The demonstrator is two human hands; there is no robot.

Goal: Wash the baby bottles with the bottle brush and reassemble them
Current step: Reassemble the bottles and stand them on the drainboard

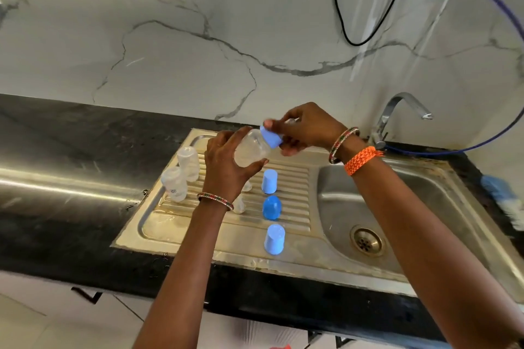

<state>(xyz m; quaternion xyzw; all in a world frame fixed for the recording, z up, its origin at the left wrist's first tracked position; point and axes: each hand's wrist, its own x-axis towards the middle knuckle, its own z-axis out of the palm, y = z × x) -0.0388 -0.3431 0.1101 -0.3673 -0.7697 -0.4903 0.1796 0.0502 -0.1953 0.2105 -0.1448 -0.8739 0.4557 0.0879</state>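
Your left hand [226, 164] grips the clear bottle [251, 150] above the drainboard [226, 229], near its far edge. Its long axis tilts, neck pointing up and right toward the tap. Your right hand [304, 129] pinches the blue collar [270, 136] on that neck. Two more bottles [181, 174] stand upright toward the drainboard's left edge.
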